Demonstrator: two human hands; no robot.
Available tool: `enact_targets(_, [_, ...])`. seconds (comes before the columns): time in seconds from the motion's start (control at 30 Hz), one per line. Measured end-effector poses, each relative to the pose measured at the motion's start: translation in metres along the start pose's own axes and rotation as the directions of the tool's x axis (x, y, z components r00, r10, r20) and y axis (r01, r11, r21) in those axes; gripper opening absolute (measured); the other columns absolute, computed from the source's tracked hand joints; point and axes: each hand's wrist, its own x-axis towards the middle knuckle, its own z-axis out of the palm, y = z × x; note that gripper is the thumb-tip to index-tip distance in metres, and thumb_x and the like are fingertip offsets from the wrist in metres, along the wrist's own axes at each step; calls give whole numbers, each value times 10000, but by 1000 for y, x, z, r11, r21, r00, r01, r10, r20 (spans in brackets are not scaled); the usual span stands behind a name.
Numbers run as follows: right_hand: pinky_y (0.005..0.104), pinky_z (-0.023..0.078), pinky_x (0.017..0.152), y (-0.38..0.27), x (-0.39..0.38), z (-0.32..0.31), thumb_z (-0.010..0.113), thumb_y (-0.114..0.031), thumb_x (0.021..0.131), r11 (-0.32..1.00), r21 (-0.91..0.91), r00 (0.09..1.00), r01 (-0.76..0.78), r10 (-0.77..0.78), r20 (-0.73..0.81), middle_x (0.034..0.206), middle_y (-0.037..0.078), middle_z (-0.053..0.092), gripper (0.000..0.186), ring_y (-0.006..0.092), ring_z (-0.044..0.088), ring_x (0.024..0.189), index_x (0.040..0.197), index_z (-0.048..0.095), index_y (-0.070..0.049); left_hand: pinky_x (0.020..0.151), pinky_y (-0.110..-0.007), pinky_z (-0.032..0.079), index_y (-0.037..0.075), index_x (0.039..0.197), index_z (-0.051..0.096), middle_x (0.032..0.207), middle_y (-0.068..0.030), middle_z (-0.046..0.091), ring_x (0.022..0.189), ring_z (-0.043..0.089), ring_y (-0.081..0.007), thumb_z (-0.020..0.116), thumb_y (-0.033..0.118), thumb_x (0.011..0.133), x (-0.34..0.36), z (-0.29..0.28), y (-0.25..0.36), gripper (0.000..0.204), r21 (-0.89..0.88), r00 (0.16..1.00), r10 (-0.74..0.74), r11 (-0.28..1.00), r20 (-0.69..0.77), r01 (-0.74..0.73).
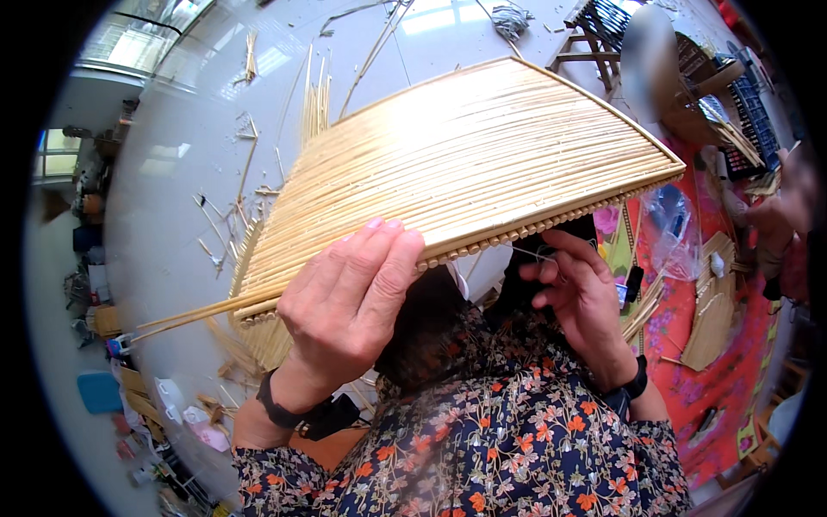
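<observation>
A wide panel of pale straw-coloured stalks (pixel 448 146), laid side by side and tied in rows, is raised in front of me at a tilt. My left hand (pixel 349 289) grips its near edge, fingers flat on top and thumb hidden beneath. Two or three longer stalks (pixel 194 312) stick out past the panel's left corner. Just under the near edge, to the right, my right hand (pixel 573 289) has its fingers curled into a pinch. A thin pale thread (pixel 527 252) runs from the panel's underside to those fingers. Whether a needle is there I cannot tell.
A red floral cloth (pixel 680 414) covers the right side, bearing another stalk piece (pixel 711 314) and a clear plastic bag (pixel 672 224). Loose stalks (pixel 317 108) stand behind the panel. Scraps lie on the pale floor (pixel 198 129). Another person's hand (pixel 788 194) shows at far right.
</observation>
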Motion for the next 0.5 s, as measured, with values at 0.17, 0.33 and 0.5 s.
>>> enact_targets(0.17, [321, 656, 622, -18, -2, -7, 633, -139, 1073, 993, -112, 998, 22, -15, 62, 950, 146, 745, 443, 233, 772, 814, 1475, 544, 23, 767, -379, 617, 26, 1160, 778, 1036, -132, 783, 922, 775, -284, 826, 68, 811, 20, -8, -15, 356, -20, 1000, -9, 1000, 13, 9])
enact_targets(0.33, [306, 652, 606, -25, -3, -33, 602, -118, 1077, 978, -209, 993, -13, -12, -116, 990, 172, 765, 315, 211, 772, 746, 1351, 637, 33, 731, -393, 596, 36, 1168, 771, 1013, -134, 779, 860, 760, -296, 854, 41, 773, 32, -12, -21, 403, -46, 999, -13, 999, 49, 15])
enact_targets(0.5, [270, 566, 590, -29, -3, -68, 558, -96, 1075, 815, -474, 788, 333, -517, -334, 941, 144, 752, 189, 139, 666, 656, 1197, 650, 15, 745, -386, 605, 14, 1198, 754, 1004, -171, 766, 855, 756, -326, 832, -4, 808, 43, -19, -24, 399, -81, 990, -49, 995, 130, 60])
